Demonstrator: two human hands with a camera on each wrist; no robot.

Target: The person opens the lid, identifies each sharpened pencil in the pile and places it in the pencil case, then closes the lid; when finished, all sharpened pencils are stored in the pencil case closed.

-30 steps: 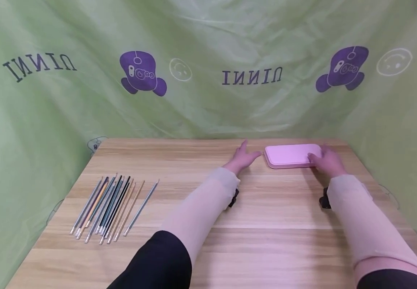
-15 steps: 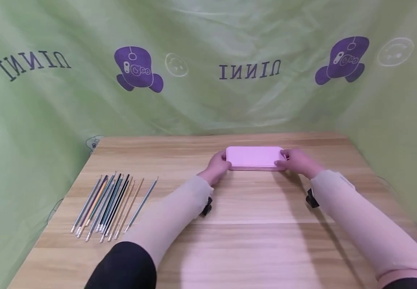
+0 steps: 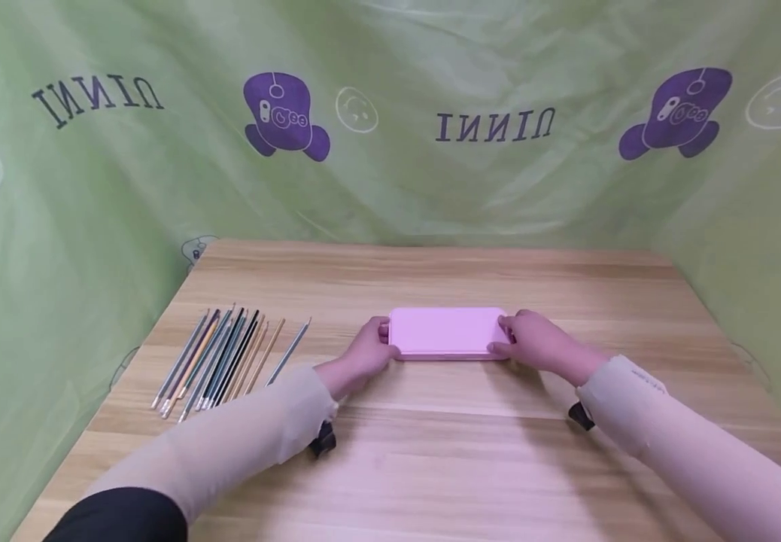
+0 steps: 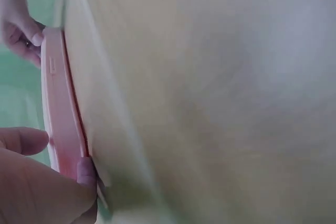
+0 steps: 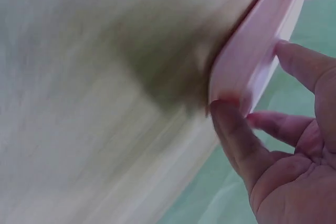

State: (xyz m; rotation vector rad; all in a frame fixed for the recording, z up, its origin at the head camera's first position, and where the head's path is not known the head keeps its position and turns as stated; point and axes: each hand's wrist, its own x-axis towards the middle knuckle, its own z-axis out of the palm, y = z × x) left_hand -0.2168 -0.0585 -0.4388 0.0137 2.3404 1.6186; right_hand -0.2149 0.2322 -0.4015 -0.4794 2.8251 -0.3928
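pink case (image 3: 446,332) lies flat on the bench (image 3: 431,452), near its middle, long axis running left–right across the view. left hand (image 3: 362,356) grips the left short end, right hand (image 3: 535,345) the right short end; fingers (image 5: 236,140) of each curl round the case's edge, thumb on the near side. both hands equally close, one per end. row of pencils (image 3: 228,360) lies well apart to the left, pointing away from the person.
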